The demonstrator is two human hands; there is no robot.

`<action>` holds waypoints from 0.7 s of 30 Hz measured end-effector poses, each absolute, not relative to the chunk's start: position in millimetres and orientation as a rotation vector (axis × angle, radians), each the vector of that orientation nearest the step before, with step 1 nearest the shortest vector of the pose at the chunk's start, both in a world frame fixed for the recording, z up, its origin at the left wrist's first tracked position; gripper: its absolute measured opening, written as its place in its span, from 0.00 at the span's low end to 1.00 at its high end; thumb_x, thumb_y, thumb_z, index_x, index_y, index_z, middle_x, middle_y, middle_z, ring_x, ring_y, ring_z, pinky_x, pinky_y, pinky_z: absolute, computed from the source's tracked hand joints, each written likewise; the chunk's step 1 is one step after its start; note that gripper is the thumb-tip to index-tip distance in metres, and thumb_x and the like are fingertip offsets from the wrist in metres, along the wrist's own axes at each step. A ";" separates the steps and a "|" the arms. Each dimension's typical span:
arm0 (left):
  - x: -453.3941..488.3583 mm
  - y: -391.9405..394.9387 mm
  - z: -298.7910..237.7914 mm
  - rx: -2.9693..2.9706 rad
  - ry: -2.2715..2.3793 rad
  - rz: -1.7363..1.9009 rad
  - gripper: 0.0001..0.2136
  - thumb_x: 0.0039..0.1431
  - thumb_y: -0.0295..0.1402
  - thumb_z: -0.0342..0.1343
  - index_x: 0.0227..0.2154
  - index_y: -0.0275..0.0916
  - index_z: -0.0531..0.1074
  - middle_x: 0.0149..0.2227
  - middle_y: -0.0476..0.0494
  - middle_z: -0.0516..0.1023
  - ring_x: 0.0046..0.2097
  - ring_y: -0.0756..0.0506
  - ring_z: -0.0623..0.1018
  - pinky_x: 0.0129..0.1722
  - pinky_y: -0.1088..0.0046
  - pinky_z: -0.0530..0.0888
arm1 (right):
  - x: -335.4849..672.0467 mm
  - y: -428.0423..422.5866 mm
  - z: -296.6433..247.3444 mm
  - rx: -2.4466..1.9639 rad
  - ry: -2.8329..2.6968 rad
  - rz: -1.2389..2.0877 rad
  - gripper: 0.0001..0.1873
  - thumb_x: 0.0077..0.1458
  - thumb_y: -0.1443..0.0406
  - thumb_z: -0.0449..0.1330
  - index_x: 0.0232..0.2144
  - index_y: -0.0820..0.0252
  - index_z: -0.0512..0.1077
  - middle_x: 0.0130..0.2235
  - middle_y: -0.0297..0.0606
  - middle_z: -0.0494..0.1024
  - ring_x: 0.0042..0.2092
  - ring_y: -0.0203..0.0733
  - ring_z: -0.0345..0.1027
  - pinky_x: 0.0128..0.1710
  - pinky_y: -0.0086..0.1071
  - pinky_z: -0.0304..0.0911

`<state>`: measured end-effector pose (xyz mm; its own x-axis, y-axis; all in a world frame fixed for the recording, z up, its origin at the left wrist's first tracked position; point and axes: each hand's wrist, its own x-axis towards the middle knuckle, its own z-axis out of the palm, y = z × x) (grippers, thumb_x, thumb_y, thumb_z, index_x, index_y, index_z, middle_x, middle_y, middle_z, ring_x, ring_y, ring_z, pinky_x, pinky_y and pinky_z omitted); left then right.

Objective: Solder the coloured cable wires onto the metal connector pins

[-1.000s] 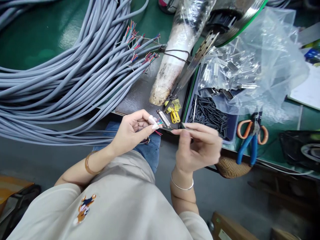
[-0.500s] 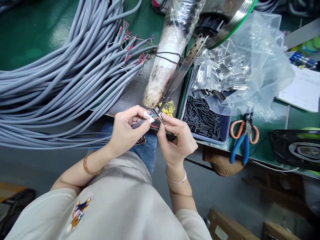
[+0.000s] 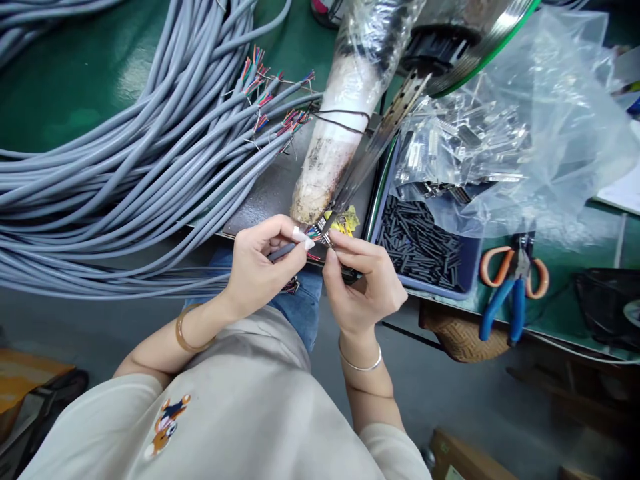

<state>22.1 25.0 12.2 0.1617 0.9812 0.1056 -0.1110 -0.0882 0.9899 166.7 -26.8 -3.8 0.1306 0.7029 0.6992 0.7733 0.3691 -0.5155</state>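
Note:
My left hand (image 3: 265, 257) pinches a grey cable (image 3: 281, 252) near its stripped end, with white wraps on the thumb and a fingertip. Thin coloured wires (image 3: 313, 235) fan out of that end toward a small metal connector (image 3: 324, 230). Thumb and fingers of my right hand (image 3: 365, 277) are closed on the connector's near end. Just above the connector is the tip of a dark, narrow metal tool (image 3: 345, 193), which slants down beside a white, plastic-wrapped holder (image 3: 325, 147) with a scorched lower end. The exact contact between tip and wires is too small to make out.
Many grey cables (image 3: 150, 180) with stripped ends lie at the left. On the right, a blue tray (image 3: 390, 170) holds short black tubes (image 3: 420, 243) and bagged metal connectors (image 3: 465, 143). Pliers (image 3: 517, 287) lie at the table edge. A green-rimmed wire spool (image 3: 480, 53) stands behind.
The view has shifted slightly, so everything sits a little further right or lower. Both hands keep the same grip on the cable and connector.

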 end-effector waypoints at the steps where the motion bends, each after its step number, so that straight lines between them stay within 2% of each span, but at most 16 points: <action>1: 21.9 25.0 12.5 1.287 0.953 1.210 0.08 0.56 0.29 0.67 0.25 0.37 0.73 0.24 0.52 0.73 0.25 0.55 0.70 0.25 0.81 0.68 | 166.8 -26.4 -3.3 -1.349 -1.590 -0.084 0.11 0.57 0.74 0.68 0.37 0.54 0.73 0.44 0.36 0.87 0.43 0.40 0.83 0.43 0.34 0.79; 5: 21.3 25.7 15.1 1.305 0.924 1.246 0.07 0.56 0.27 0.67 0.26 0.37 0.74 0.26 0.51 0.74 0.26 0.55 0.71 0.26 0.81 0.68 | 166.5 -24.0 -0.1 -1.313 -1.582 -0.083 0.12 0.56 0.75 0.69 0.37 0.55 0.74 0.44 0.36 0.87 0.42 0.40 0.83 0.42 0.34 0.79; 11: 18.8 27.5 16.6 1.262 0.936 1.181 0.12 0.54 0.37 0.71 0.26 0.37 0.75 0.28 0.49 0.77 0.29 0.53 0.75 0.28 0.79 0.72 | 165.7 -24.4 -0.4 -1.330 -1.602 -0.104 0.11 0.57 0.73 0.69 0.36 0.54 0.73 0.45 0.37 0.87 0.42 0.40 0.83 0.40 0.34 0.80; 14: 17.8 27.1 15.8 1.256 0.956 1.149 0.11 0.53 0.33 0.71 0.26 0.37 0.75 0.27 0.50 0.77 0.28 0.54 0.74 0.27 0.80 0.72 | 165.6 -26.0 -3.0 -1.334 -1.627 -0.134 0.11 0.57 0.73 0.68 0.35 0.54 0.72 0.44 0.37 0.87 0.41 0.40 0.84 0.38 0.32 0.80; 21: 19.3 21.6 13.0 1.379 1.030 1.189 0.07 0.57 0.29 0.66 0.27 0.37 0.74 0.27 0.50 0.76 0.26 0.55 0.71 0.25 0.80 0.67 | 166.5 -25.3 -3.0 -1.329 -1.651 -0.139 0.11 0.57 0.74 0.68 0.36 0.54 0.73 0.45 0.38 0.87 0.43 0.41 0.84 0.42 0.34 0.80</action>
